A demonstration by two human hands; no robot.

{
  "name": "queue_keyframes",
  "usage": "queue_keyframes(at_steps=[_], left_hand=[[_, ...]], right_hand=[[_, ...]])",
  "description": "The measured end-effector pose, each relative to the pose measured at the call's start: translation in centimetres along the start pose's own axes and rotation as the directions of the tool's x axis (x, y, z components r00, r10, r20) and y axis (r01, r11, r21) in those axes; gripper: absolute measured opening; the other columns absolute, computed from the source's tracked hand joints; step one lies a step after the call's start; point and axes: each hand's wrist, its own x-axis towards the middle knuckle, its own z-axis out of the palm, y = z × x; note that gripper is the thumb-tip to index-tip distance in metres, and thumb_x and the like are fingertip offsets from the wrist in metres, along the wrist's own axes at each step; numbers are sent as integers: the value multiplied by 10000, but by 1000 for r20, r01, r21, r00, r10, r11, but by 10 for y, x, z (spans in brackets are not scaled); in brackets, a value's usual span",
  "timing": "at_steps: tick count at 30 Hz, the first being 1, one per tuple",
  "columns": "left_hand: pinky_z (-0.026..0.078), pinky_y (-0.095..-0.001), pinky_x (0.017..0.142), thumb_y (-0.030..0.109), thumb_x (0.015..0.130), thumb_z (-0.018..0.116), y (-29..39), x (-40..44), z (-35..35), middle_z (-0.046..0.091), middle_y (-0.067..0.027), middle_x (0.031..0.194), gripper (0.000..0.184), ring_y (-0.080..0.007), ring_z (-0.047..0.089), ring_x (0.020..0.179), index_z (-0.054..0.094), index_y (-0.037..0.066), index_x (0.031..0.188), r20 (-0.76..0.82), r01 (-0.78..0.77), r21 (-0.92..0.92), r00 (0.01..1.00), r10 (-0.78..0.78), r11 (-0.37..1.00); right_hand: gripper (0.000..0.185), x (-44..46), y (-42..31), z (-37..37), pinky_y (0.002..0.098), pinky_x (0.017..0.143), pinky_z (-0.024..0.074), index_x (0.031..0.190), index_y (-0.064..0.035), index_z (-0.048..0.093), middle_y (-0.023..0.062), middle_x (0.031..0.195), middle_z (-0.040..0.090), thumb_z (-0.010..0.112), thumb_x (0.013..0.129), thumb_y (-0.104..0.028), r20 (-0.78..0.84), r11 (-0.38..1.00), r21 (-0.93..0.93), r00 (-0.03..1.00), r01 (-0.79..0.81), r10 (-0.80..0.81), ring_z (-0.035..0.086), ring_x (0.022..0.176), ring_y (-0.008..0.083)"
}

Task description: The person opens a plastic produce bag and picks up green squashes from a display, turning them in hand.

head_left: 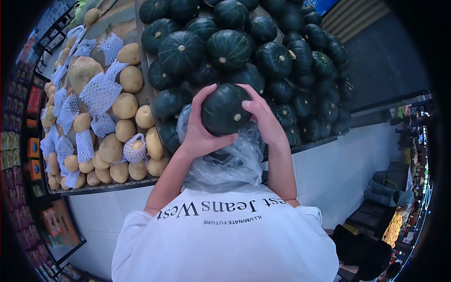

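Observation:
Between both hands is a round dark green pumpkin, its pale stem end facing down and to the right. My left hand wraps its left side and underside, thumb below and fingers over the top left. On the opposite side, my right hand presses against it with the thumb near the stem and fingers behind. A clear plastic bag hangs crumpled below the pumpkin, close to my shirt; what supports the bag is hidden. Just beyond my hands rises a heap of similar pumpkins.
Potatoes, several with white foam nets, fill the left part of the stand. Packaged goods on shelves line the far left. A person in dark clothes is at the lower right. Light floor tiles run along the stand.

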Motion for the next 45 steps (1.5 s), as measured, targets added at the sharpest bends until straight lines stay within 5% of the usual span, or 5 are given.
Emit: queue_keyframes(at_steps=[14, 19, 25, 34, 45], left_hand=[[432, -365, 1007, 60, 596, 832, -1, 1, 6, 463, -121, 1285, 1034, -227, 508, 1178, 223, 81, 1431, -169, 48, -86, 984, -62, 995], [394, -314, 994, 430, 978, 408, -1, 3, 6, 511, -134, 1265, 575, -204, 517, 1144, 369, 32, 1392, -242, 10, -7, 970, -12, 1000], [401, -329, 1003, 481, 1002, 291, -5, 1, 0, 514, -121, 1282, 599, -199, 513, 1173, 389, 22, 1373, -279, 133, -58, 949, -144, 989], [382, -336, 1030, 424, 914, 467, 1, 0, 3, 485, -132, 1323, 638, -220, 490, 1217, 361, 14, 1392, -212, 164, -259, 952, -221, 952], [372, -362, 1041, 524, 903, 452, 6, 0, -2, 472, -117, 1319, 681, -236, 476, 1224, 332, 88, 1412, -127, 194, -405, 956, -264, 894]], right_hand=[[759, -8, 21, 6, 268, 778, 488, 1484, -124, 206, 102, 1335, 413, 571, 818, -129, 60, 990, 102, 992, 100, -107, 494, 1102, 177], [825, -7, 31, 9, 300, 821, 485, 1500, -134, 151, 115, 1363, 387, 547, 778, -83, 48, 968, 234, 993, 95, -109, 493, 1108, 188], [796, -6, 34, 13, 339, 815, 484, 1503, -149, 143, 117, 1364, 392, 514, 798, -171, 42, 938, 347, 998, 27, -44, 518, 1086, 208], [803, -4, 38, 10, 338, 780, 490, 1499, -142, 154, 114, 1357, 395, 542, 802, -235, 42, 917, 398, 999, 6, -24, 525, 1074, 209], [944, -6, 28, 10, 381, 1054, 369, 1454, -98, 274, 139, 1414, 382, 726, 627, -48, 80, 786, -372, 861, 494, -502, 427, 1290, 278]])
